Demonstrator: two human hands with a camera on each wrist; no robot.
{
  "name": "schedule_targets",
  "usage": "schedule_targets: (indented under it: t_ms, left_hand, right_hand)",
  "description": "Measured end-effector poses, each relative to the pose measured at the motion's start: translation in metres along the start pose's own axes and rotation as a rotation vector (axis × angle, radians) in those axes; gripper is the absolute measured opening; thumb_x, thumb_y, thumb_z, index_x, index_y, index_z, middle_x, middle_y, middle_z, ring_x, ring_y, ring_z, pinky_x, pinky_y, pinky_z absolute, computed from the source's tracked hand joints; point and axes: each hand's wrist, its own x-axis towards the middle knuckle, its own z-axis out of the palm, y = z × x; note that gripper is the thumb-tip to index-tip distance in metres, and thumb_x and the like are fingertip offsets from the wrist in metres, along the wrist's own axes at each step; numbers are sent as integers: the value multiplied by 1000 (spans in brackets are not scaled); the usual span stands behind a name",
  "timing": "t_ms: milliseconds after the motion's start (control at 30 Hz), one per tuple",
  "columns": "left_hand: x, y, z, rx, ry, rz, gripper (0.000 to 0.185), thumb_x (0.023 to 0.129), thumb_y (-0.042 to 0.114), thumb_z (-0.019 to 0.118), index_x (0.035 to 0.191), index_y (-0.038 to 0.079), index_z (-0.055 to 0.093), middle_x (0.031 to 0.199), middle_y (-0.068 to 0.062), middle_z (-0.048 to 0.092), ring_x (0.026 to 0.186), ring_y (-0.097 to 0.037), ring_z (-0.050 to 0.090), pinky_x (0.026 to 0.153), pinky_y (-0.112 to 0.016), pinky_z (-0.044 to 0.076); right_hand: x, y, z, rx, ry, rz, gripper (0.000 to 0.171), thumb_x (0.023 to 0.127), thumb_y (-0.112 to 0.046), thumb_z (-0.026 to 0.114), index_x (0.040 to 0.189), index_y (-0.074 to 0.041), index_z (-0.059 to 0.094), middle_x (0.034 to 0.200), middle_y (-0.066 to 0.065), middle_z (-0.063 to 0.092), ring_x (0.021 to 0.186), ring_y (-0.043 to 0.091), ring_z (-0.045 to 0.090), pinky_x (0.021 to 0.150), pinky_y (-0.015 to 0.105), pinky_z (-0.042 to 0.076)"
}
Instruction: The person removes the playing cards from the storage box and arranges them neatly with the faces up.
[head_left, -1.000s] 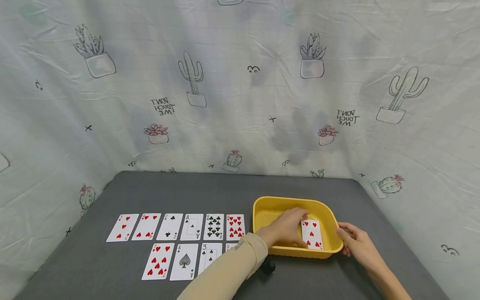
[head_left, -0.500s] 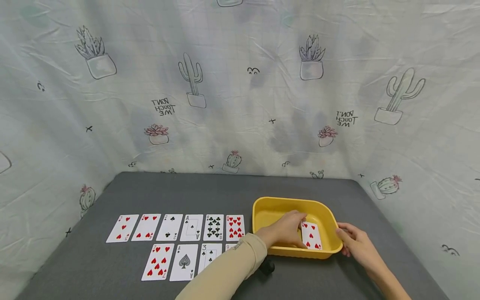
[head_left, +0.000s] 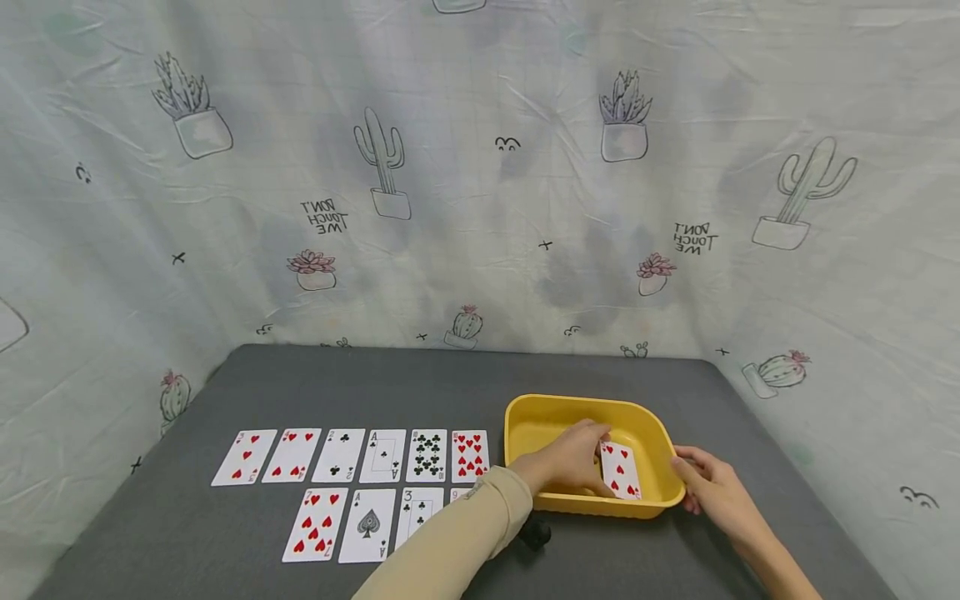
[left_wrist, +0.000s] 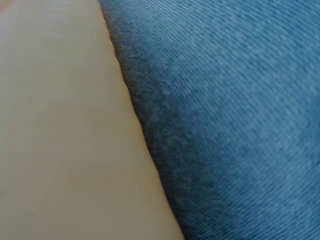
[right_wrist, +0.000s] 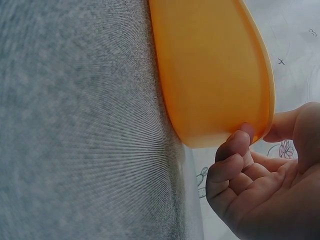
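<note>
A yellow tray [head_left: 534, 407] stands on the right half of the dark table. Inside it my left hand [head_left: 572, 457] grips a hearts playing card [head_left: 621, 472] at its left edge, thumb at the near corner and fingers at the far one. The card lies slightly turned, red hearts up; part of it is hidden behind the fingers. My right hand [head_left: 708, 479] pinches the tray's right rim, thumb over the edge and curled fingertips against the outer wall, as the right wrist view shows. In the left wrist view, only a beige sleeve [left_wrist: 75, 130] covers the left side.
Left of the tray, several face-up playing cards lie in two rows, among them an ace of spades [head_left: 367, 525] and a ten of hearts [head_left: 470, 456]. My left sleeve partly covers the nearer row. A patterned curtain [head_left: 480, 208] hangs behind the table.
The hearts card has shifted slightly left and turned a little under my left hand. My right hand stays on the tray's rim.
</note>
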Motion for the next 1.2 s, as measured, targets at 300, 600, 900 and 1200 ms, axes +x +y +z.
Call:
schedule_targets:
  t_ms: [300,600,900,1200]
  left_hand:
    - [-2,0,-5,-55,32,-1,82,65,37,94,131,7,55,109,8,51,92,-3,47,77,-14,42]
    - [-34,0,-48,-153,65,104,82,71,40,89,136,10,51,123,8,51,111,-5,49,91,-18,42]
    - [-113,-16,-103,-180,145,85,101,71,38,89,152,13,35,137,6,46,117,-11,48,96,-26,43]
    - [-213,-42,-138,-125,216,-30,102,69,31,91,153,19,35,140,11,45,125,-15,42,100,-48,41]
  right_hand:
    - [-1,-1,1,5,-4,14,53,103,-31,54,137,9,44,73,11,56,59,19,53,54,31,48]
    - [-6,-5,2,4,-7,34,54,103,-33,52,138,8,44,74,11,56,60,19,52,55,32,48]
    - [-5,-4,1,11,-23,19,57,104,-35,52,140,8,43,78,11,57,61,19,52,55,32,49]
    - [-5,-3,1,-11,-36,27,58,104,-35,51,140,9,41,81,11,59,61,20,52,55,32,48]
